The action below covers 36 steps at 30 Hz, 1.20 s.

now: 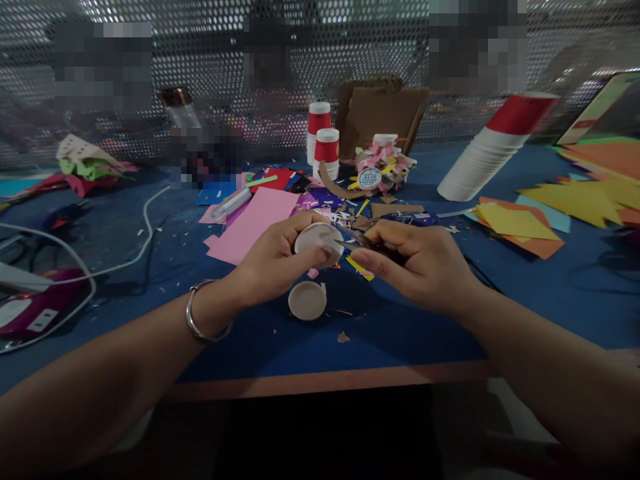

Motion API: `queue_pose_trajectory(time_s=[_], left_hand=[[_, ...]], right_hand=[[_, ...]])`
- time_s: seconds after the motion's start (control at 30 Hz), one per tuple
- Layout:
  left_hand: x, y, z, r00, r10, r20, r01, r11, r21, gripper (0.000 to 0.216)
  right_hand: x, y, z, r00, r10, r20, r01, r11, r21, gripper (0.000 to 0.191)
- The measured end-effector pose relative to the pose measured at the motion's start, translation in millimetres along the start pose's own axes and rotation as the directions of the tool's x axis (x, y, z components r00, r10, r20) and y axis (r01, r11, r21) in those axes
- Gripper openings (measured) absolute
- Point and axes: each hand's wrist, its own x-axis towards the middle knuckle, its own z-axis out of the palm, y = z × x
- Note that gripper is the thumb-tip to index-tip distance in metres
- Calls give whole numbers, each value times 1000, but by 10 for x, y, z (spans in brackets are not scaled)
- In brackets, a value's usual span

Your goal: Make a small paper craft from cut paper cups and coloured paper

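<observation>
My left hand (280, 260) pinches a round pale disc (315, 240), which looks like the cut-off base of a paper cup, with the thumb lying across its face. In my right hand (415, 260) is a pair of scissors (357, 241), fingers wrapped around the handles. The blades point left and meet the disc's right edge; whether they have cut into it I cannot tell. Just below the hands, a second round pale piece (307, 301) lies on the blue tabletop (380, 347), with a small tab at its right rim.
Behind the hands are pink paper (255, 223), paper scraps, red-and-white cups (327, 150) and a paper-decorated ball (383, 167). A leaning cup stack (493, 150) and coloured sheets (525, 227) are at right. A white cable (147, 213) and purple power strip (43, 307) lie left.
</observation>
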Motion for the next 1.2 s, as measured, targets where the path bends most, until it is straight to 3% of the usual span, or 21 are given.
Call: queue_pose_trajectory(time_s=[0.33, 0.7, 1.2], left_hand=[[-21, 37, -39, 981, 192, 24, -193, 965, 176, 12], [-60, 129, -18, 978, 207, 6, -200, 939, 281, 12], [-169, 186, 179, 992, 99, -83, -88, 988, 129, 20]], right_hand=[[-8, 55, 43, 1000, -12, 23, 12, 1000, -1, 44], [-7, 43, 40, 999, -35, 34, 35, 999, 11, 42], [-22, -47, 1, 998, -51, 22, 50, 997, 60, 36]])
